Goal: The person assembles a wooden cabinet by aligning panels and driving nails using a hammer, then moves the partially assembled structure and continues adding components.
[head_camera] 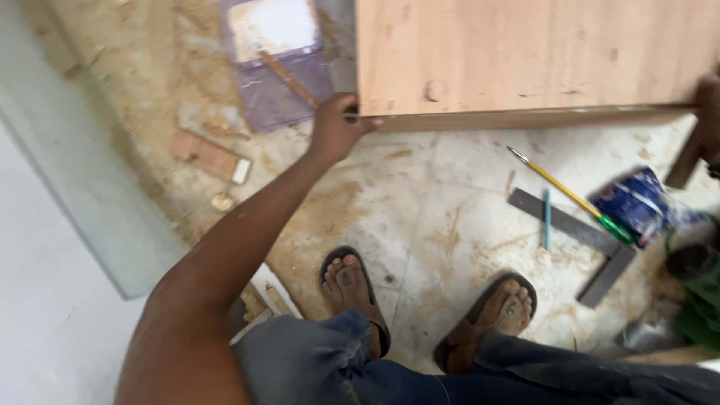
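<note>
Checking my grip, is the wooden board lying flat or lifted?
Cannot tell for sure. The wooden board has both hands at its ends, left hand gripping the corner.

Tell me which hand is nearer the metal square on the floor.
Right. The right hand grips the wooden panel's right end, above the metal square. The left hand holds the panel's left corner, farther away.

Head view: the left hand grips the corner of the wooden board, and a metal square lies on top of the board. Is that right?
Not quite. The left hand does grip the corner of the wooden board, but the metal square lies on the dusty floor beside a yellow paintbrush, not on the board. The head view shows this.
</note>
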